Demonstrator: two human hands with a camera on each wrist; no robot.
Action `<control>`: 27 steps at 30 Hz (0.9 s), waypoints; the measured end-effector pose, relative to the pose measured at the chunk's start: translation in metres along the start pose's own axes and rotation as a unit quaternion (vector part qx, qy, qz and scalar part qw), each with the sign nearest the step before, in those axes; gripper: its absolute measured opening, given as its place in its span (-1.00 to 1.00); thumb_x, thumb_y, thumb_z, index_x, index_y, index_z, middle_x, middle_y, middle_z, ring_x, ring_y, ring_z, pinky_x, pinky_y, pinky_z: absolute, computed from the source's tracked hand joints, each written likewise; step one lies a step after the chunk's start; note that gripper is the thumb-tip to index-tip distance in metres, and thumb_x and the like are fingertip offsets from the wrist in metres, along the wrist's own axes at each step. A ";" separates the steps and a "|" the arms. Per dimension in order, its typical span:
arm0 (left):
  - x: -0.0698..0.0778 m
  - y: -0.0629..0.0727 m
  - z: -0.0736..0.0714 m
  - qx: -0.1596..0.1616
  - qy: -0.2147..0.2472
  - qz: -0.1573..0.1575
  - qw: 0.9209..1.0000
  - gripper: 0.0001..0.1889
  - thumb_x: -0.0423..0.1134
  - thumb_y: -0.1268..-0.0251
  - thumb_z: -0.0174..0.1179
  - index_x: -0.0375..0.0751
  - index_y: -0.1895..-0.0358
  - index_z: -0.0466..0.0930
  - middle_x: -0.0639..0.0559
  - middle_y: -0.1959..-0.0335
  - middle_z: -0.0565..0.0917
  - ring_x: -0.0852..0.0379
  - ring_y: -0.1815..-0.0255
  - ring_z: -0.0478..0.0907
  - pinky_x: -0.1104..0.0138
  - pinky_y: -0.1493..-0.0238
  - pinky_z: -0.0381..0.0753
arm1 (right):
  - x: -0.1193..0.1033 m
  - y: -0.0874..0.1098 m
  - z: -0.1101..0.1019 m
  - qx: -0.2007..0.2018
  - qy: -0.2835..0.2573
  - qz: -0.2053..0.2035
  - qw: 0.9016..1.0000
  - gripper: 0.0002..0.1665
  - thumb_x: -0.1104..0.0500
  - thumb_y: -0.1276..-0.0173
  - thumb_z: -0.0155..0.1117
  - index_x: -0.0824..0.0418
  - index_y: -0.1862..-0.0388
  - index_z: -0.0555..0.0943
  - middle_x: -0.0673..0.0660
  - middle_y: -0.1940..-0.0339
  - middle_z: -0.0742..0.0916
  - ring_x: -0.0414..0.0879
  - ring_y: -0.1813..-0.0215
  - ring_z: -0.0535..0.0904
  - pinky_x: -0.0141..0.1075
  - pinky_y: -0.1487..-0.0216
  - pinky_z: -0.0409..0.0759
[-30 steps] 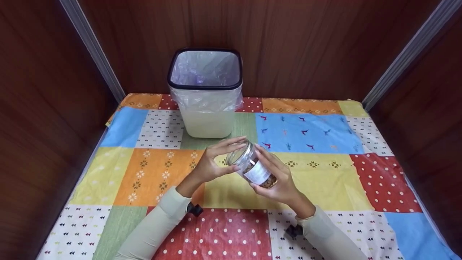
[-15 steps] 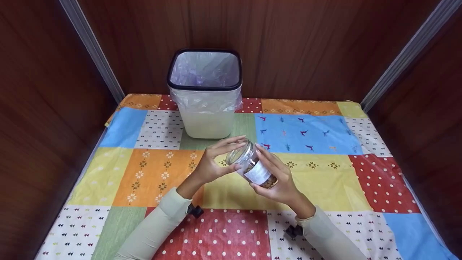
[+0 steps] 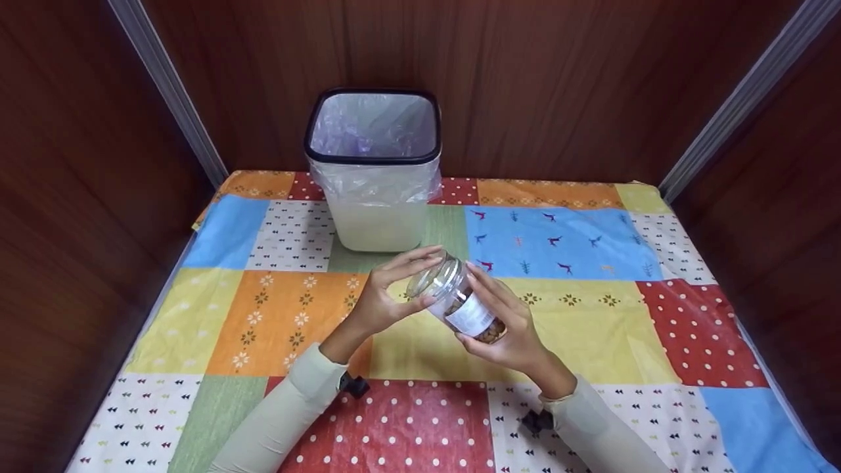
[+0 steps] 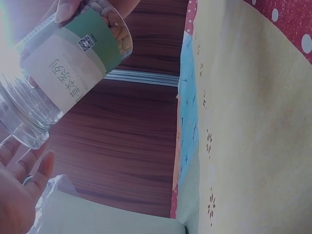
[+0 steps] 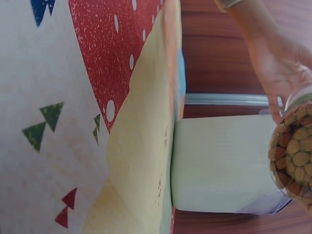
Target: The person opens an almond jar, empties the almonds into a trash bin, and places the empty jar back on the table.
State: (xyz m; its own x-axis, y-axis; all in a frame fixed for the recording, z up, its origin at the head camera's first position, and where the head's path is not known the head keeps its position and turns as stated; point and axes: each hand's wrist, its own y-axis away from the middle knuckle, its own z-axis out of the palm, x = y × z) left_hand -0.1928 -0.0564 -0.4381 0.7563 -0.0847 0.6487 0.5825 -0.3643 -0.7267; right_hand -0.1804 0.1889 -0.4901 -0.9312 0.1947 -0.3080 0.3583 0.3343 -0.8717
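Moved since the earlier frame: left hand [image 3: 381, 299], its fingertips slightly further from the right; with it the clear end [image 3: 443, 276] of the glass jar [image 3: 469, 315], reaching a little more leftward. Right hand [image 3: 516, 335], near enough unmoved.

Item, left fingers and thumb: curved about the clear end, gripping its rim, a wide span between them. Item, right fingers: wrapped round the body, thumb on the near side. Item, jar: between both sets of fingers, tilted, raised off the tablecloth [image 3: 578, 341], clear end toward the left fingers, almonds [image 5: 297, 151] settled toward the base by the right palm. Item, bin [image 3: 378, 226]: upright beyond the left fingertips, apart from them, lined with a plastic bag [image 3: 371, 180].

Step in hand, by my judgement: left fingers working at the clear end while the right steadies the body. Next move appears to call for a firm right grip and a check on the tilt. Whether a clear cap sits on the end, I cannot tell.

Differences by view. Left wrist: green band on the label and a QR code [image 4: 87, 43], just below the right fingers, plus a finger ring [image 4: 28, 180] on the left hand; none of these made out from the head. Right wrist: the base face-on, almonds packed against it. Head alone: the bin's dark rim [image 3: 374, 159] entire.
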 end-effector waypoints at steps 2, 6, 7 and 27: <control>-0.001 0.001 0.000 0.002 0.003 -0.003 1.000 -0.49 -0.44 -0.14 0.41 -0.46 -0.21 0.60 -0.43 -0.28 0.54 -0.30 -0.38 0.44 -0.03 -0.42 0.40 | 0.000 0.000 -0.001 -0.002 0.000 0.002 1.000 0.01 0.24 0.20 0.65 0.63 -0.26 0.46 0.60 -0.31 0.49 0.39 -0.34 0.47 -0.17 -0.34 0.53; -0.001 0.003 0.001 0.005 0.007 -0.013 1.000 -0.49 -0.46 -0.13 0.40 -0.47 -0.21 0.60 -0.42 -0.29 0.53 -0.29 -0.39 0.43 -0.02 -0.42 0.39 | -0.001 0.000 -0.002 -0.004 0.000 0.000 1.000 0.00 0.21 0.17 0.65 0.63 -0.26 0.46 0.61 -0.31 0.49 0.40 -0.33 0.48 -0.18 -0.33 0.54; -0.002 0.004 0.001 0.006 0.007 -0.016 1.000 -0.49 -0.46 -0.13 0.40 -0.47 -0.21 0.60 -0.42 -0.29 0.53 -0.29 -0.39 0.43 -0.02 -0.43 0.39 | -0.001 0.000 -0.002 -0.004 0.001 0.000 1.000 0.00 0.21 0.17 0.65 0.64 -0.25 0.46 0.61 -0.31 0.49 0.40 -0.32 0.48 -0.18 -0.33 0.54; -0.022 0.015 -0.005 0.026 0.014 -0.077 0.997 -0.47 -0.54 -0.13 0.30 -0.44 -0.25 0.58 -0.31 -0.33 0.55 -0.01 -0.35 0.49 -0.01 -0.02 0.66 | -0.029 -0.022 -0.004 0.007 -0.004 -0.009 1.000 -0.04 0.36 0.27 0.61 0.70 -0.19 0.45 0.69 -0.22 0.50 0.40 -0.28 0.51 -0.21 -0.32 0.54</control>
State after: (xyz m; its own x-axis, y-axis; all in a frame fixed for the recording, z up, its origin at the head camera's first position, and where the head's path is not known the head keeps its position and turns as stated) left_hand -0.2023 -0.0647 -0.4623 0.6487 -0.0579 0.7588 0.7061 -0.3262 -0.6285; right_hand -0.1614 0.1797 -0.4601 -0.9379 0.1808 -0.2960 0.3411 0.3254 -0.8819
